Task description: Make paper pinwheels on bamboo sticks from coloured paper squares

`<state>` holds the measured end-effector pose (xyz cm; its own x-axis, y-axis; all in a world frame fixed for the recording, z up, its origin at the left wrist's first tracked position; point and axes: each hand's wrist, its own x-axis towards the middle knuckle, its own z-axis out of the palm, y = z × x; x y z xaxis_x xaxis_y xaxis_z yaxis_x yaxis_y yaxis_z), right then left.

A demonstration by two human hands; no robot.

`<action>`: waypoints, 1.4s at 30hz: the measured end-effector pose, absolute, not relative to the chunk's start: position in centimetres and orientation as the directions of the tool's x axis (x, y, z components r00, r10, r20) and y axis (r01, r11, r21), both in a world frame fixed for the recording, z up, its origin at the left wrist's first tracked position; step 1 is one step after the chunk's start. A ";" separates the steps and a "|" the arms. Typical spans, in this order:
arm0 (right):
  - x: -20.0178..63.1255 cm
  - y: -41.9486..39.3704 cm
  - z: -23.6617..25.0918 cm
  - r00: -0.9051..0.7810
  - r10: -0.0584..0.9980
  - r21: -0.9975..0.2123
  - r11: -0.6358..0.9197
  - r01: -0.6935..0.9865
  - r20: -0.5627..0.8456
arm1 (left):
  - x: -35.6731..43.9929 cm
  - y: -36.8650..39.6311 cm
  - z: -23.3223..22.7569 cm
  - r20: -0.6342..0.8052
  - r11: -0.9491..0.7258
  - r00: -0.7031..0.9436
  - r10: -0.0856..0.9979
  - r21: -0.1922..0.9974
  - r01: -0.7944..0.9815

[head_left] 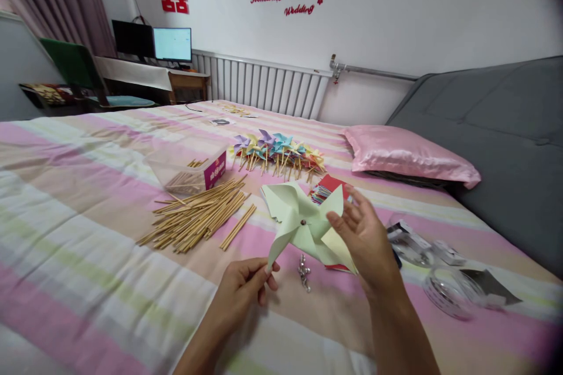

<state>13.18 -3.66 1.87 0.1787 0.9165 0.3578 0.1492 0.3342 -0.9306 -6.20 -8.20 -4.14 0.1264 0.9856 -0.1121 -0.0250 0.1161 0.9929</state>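
Pale green paper pinwheel (303,222) with a small dark pin in its middle is held up in the air, just above the striped pink and green bed sheet (88,199). The left hand (244,287) pinches the tip of one lower blade between thumb and fingers. The right hand (365,240) is partly open, and its fingers touch the blade on the right side.

This pinwheel looks very light and thin. Paper like this bends and creases fast, and it can rip near the pin if pulled. The safest spots to hold seem to be the blade tips or the middle by the pin, with a soft pinch only.

A small shiny metal piece (303,272) lies on the bed under the pinwheel. A pile of thin wooden sticks (197,217) lies to the left, near a clear plastic box (189,173) with more sticks inside. A row of finished colourful pinwheels (277,152) lies farther back, and a stack of coloured paper squares (328,190) sits just behind the green one. A shiny pink pillow (409,155) rests on the right.
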 end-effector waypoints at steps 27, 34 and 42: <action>13.8 -5.1 3.1 0.401 0.716 -0.776 0.310 0.549 0.571 | -6.6 -8.3 -3.7 -0.219 0.188 -0.137 0.966 0.959 -0.213; 10.9 -6.0 3.2 -0.227 0.956 -0.768 0.286 0.573 0.186 | -6.8 -8.1 -3.9 -0.213 0.157 -0.194 0.958 0.951 -0.267; 9.6 -6.5 1.5 -0.408 0.912 -0.715 0.312 0.625 0.042 | -7.0 -8.0 -4.0 -0.229 0.182 -0.168 0.959 0.950 -0.253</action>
<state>9.60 -6.49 1.47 -0.4075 0.9122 0.0417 0.6252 0.3120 -0.7154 -7.01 -8.03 -4.03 -0.1676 0.9590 -0.2287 -0.2531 0.1823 0.9501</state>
